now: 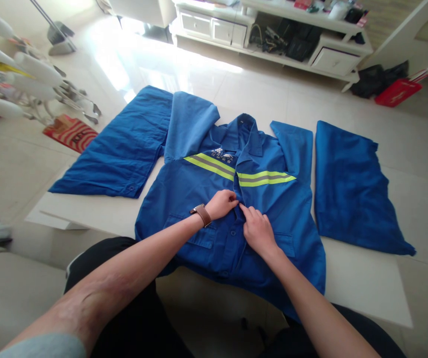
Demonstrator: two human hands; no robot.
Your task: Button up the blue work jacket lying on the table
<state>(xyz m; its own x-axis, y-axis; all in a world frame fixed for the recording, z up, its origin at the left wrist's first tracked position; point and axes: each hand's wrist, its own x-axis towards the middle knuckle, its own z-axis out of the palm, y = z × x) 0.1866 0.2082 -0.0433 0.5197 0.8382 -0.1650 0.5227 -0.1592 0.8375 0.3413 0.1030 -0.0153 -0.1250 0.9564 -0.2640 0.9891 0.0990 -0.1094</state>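
Observation:
A blue work jacket [199, 194] lies front up, collar away from me, with yellow-green and grey reflective stripes across its chest. My left hand [222, 204], below a brown-strapped watch [201, 215], pinches the edge of the front opening just under the stripes. Close by on the right, my right hand [258, 226] has its fingers curled on the other side of the same opening, index fingertip at the edge. Whatever lies between the fingertips is hidden. Lower on the front strip a button [233, 232] shows.
Folded blue cloth [120, 144] lies left of the jacket, and another blue cloth [352, 189] lies right. Both rest on a white board [371, 278]. A red paper bag [70, 133], a dustpan [60, 35], a white cabinet [214, 30] and a red bag [398, 93] stand beyond.

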